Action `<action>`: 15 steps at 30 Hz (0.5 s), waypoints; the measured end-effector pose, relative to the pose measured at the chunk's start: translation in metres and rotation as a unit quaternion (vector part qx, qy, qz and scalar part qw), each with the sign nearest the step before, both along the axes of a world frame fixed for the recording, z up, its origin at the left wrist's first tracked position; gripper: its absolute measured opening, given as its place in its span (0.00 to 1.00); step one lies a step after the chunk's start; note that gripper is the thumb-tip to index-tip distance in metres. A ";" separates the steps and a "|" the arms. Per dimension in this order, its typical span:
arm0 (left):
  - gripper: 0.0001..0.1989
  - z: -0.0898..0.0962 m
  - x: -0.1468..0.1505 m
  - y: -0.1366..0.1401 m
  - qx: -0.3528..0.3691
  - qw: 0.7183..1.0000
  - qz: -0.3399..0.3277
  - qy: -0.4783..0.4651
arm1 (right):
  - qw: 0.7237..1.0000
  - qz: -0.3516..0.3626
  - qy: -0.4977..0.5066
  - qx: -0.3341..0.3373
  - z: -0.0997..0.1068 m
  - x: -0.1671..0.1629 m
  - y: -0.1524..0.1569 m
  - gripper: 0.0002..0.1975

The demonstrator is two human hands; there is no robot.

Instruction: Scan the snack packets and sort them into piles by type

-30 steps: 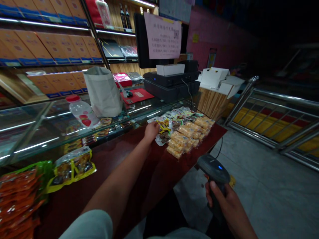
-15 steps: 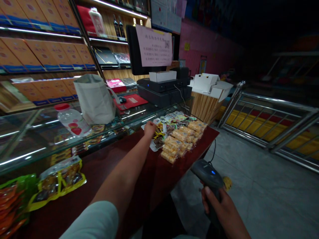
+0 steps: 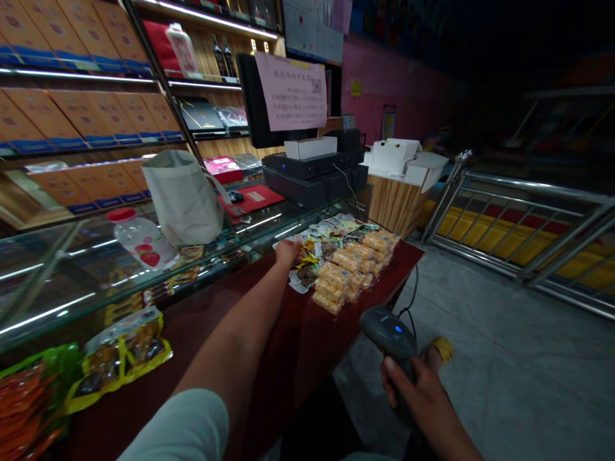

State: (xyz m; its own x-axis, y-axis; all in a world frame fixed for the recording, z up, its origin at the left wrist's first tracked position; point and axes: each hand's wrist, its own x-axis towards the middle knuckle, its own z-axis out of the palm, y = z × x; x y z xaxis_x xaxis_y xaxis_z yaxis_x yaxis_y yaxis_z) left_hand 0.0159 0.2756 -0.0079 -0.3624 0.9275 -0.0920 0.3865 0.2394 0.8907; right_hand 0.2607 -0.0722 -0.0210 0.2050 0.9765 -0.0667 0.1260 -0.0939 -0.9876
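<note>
My right hand (image 3: 418, 390) is wrapped round the handle of a dark barcode scanner (image 3: 388, 330), which shows a blue light and hangs over the floor beside the counter. Stretched across the dark red counter top (image 3: 250, 301), my left hand (image 3: 287, 251) is closed at the left edge of a spread of small snack packets (image 3: 307, 272); its fingertips are partly hidden and seem to pinch a packet there. Just right of these lie clear-wrapped yellowish snack bars (image 3: 355, 256) in rows. Behind them are pale green-and-white packets (image 3: 336, 225).
A yellow-edged snack bag (image 3: 122, 358) and orange packets (image 3: 24, 410) lie at near left. On the glass case stand a red-capped bottle (image 3: 144, 240) and a white bag (image 3: 185, 198). A monitor (image 3: 250, 102) stands behind. The scanner's cable (image 3: 414, 288) hangs by the counter edge.
The scanner and my right hand have shifted slightly left and turned a little. My left hand stays at the packets, its thumb now more visible. The view has tilted slightly.
</note>
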 end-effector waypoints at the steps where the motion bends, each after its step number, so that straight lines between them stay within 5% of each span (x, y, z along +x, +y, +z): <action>1: 0.15 -0.001 0.002 0.001 -0.011 1.000 -0.004 -0.002 | 1.000 0.007 -0.005 0.005 0.000 0.000 0.000 0.24; 6: 0.13 -0.001 0.009 -0.004 0.013 1.000 0.013 -0.016 | 1.000 -0.008 -0.003 0.025 0.003 -0.001 -0.001 0.23; 15: 0.01 0.015 0.002 -0.050 0.197 0.977 0.082 0.010 | 0.999 0.023 -0.029 -0.002 0.005 0.004 0.002 0.24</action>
